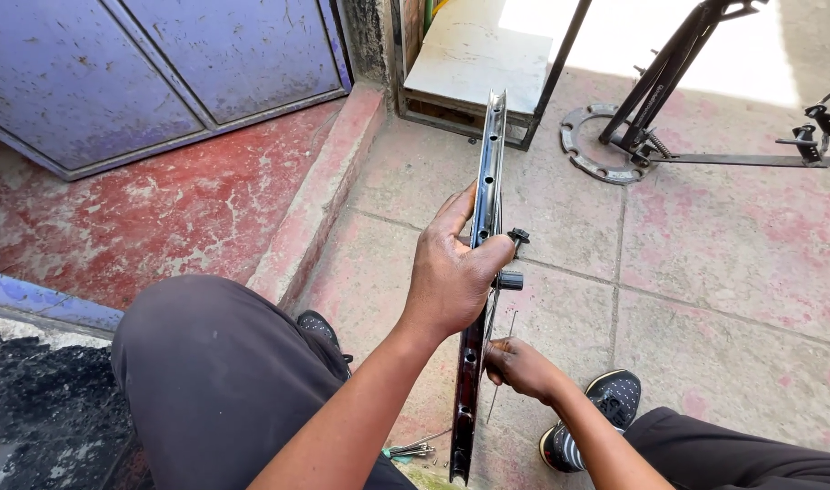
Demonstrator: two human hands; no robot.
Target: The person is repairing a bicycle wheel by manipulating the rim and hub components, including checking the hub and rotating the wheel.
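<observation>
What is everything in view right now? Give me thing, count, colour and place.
wheel rim: one, dark metal with spoke holes, held upright on edge, centre
hub: one, black, at the rim's middle, right of the left thumb
loose spokes: a small pile, silver, on the floor by the rim's lower end
metal stand: one, black, on a ring base, top right
metal door: one, blue, top left
step: one, faded red, left of the paved floor
shoes: two, black with white dots, by the rim
left hand: grips the rim
right hand: holds a thin spoke beside the rim
</observation>
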